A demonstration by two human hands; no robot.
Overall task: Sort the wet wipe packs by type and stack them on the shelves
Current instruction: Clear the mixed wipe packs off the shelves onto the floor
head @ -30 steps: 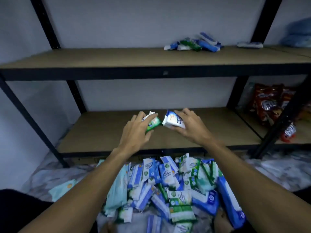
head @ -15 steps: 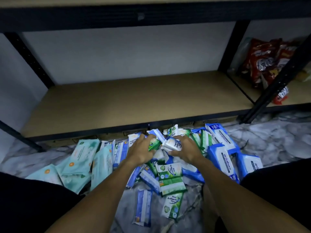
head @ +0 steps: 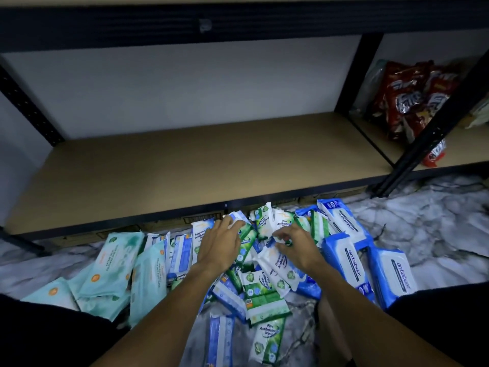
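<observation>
A heap of wet wipe packs lies on the marbled floor in front of the lower shelf (head: 185, 168). Pale mint packs (head: 113, 263) are at the left, small green and white pine packs (head: 260, 284) and small blue and white packs (head: 180, 252) in the middle, and large blue packs (head: 352, 260) at the right. My left hand (head: 219, 247) rests palm down on the heap, with a green pack (head: 247, 237) sticking out from under its fingers. My right hand (head: 296, 247) hovers just above a white pack (head: 275, 263), its fingers curled and apart.
The board of the lower shelf bears nothing. Red snack bags (head: 412, 96) fill the neighbouring bay at the right, behind a black slanted post (head: 434, 128). The upper shelf's black beam (head: 238, 25) runs across the top. Marbled floor (head: 436, 221) shows at the right.
My view dropped from the shelves to the floor heap. Both hands came down from shelf height onto the heap, and the right hand let go of its white and blue pack.
</observation>
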